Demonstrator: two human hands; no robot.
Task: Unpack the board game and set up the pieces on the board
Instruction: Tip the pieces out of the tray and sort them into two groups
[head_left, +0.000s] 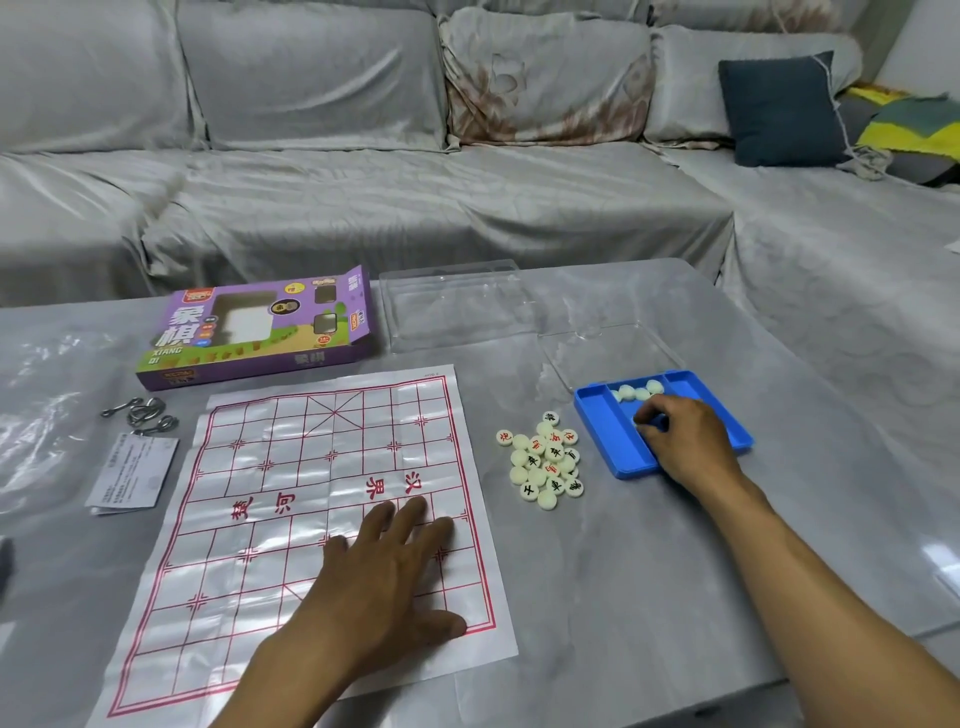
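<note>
Grey table (649, 571): my left hand (387, 577) lay flat, pinning the board (291, 467); my right hand (680, 441), at two o'clock, curled into the tray (605, 431), apparently picking pieces (545, 462).

A sofa (363, 156) under a loose grey cover fills the upper half of the frame. A dark blue cushion (779, 109) leans at its upper right, beside a yellow-green blanket (914, 124). The glossy grey counter (675, 545) reflects pale light.

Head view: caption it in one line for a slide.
Left hand flat on the paper board, right hand reaching into the blue tray, pieces piled between.
</note>
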